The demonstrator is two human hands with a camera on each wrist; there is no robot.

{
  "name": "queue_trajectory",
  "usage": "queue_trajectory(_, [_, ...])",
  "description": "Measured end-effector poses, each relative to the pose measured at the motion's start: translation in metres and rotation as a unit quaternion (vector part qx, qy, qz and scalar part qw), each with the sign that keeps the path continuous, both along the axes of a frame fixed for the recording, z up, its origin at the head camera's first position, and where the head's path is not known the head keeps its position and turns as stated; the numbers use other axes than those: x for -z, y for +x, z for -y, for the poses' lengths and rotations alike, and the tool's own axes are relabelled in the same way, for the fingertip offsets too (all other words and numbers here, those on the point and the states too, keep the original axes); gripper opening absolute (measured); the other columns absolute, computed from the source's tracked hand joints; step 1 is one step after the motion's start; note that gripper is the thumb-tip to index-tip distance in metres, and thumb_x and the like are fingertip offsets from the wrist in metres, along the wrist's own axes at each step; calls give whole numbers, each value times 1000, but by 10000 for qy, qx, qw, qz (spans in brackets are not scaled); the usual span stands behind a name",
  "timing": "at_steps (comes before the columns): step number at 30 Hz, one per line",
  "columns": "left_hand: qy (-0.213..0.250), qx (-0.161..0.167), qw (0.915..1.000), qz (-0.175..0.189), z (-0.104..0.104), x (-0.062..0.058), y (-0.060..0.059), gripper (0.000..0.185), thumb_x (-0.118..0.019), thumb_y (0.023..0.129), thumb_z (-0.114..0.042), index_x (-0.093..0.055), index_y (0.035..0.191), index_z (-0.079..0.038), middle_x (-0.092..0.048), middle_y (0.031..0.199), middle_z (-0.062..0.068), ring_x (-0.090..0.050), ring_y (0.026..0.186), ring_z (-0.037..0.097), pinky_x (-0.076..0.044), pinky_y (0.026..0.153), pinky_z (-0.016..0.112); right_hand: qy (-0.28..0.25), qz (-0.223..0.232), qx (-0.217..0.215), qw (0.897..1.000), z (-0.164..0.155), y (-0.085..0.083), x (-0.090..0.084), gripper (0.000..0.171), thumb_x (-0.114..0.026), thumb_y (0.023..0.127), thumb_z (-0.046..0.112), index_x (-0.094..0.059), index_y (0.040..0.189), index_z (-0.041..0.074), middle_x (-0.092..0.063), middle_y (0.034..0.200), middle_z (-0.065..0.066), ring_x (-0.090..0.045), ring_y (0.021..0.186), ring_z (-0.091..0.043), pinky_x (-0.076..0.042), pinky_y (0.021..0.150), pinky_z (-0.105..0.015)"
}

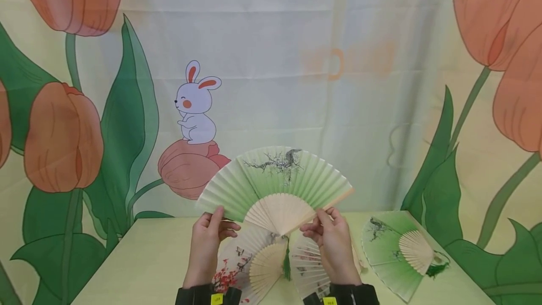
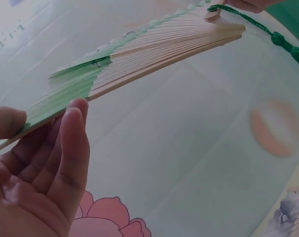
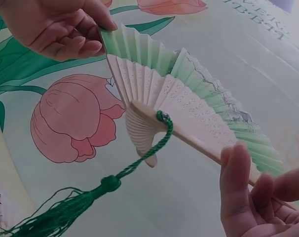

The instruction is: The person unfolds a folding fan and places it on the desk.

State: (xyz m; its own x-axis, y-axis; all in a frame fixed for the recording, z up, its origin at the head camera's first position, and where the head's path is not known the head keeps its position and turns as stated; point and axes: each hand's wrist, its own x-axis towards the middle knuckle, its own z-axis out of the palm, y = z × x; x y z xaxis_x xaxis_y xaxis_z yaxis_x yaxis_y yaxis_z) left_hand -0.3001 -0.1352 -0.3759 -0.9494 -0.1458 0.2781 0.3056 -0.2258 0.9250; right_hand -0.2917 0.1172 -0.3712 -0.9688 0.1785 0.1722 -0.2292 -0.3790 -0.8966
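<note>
Spread wide in the head view is a green folding fan [image 1: 275, 173] with a dark branch print and pale ribs, held up above the table. My left hand [image 1: 209, 244] pinches its left edge between thumb and fingers. On the opposite edge, my right hand [image 1: 332, 244] pinches the outer rib. A green tassel [image 3: 65, 207] hangs from the fan's pivot in the right wrist view. Below the hands lie a white fan with red blossoms [image 1: 237, 267] and another white fan [image 1: 302, 262], partly hidden by my right hand and wrist.
A second green fan [image 1: 387, 253] lies spread on the right of the table [image 1: 139, 253], its tassel by the pivot. Behind the table hangs a curtain [image 1: 271, 60] printed with tulips and a rabbit.
</note>
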Motion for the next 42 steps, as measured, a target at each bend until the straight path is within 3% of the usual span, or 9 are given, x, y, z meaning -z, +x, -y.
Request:
queue_trajectory(11, [89, 95, 9997, -221, 0, -3, 1, 48, -47, 102, -44, -49, 126, -2, -70, 87, 9, -67, 66, 18, -56, 59, 31, -440, 238, 193, 9986, -4, -1, -3, 15, -37, 108, 16, -38, 101, 3, -50, 79, -5, -67, 75, -18, -56, 70, -26])
queue_trajectory(20, [53, 20, 10000, -66, 1, -2, 3, 45, -48, 103, -42, -47, 128, -4, -70, 86, 8, -67, 65, 18, -56, 59, 31, -667, 253, 239, 9972, -5, 1, -4, 15, -37, 108, 18, -37, 102, 5, -45, 83, -3, -66, 76, -15, -56, 71, -25])
queue_trajectory(36, [-44, 197, 9998, -47, -6, 1, 4, 45, -45, 104, -41, -47, 130, -4, -70, 86, 8, -67, 66, 17, -56, 60, 30, -970, 317, 515, 9934, -5, 3, 0, 15, -32, 109, 17, -35, 99, 6, -41, 85, -3, -63, 75, -14, -55, 71, -24])
queue_trajectory(42, [-172, 240, 9996, -3, -5, 5, 2, 44, -45, 104, -40, -46, 131, -5, -70, 89, 9, -66, 68, 17, -56, 60, 30, -1072, 409, 347, 9928, -8, -7, 10, 11, -31, 109, 17, -34, 105, 8, -39, 85, -1, -61, 77, -13, -54, 74, -24])
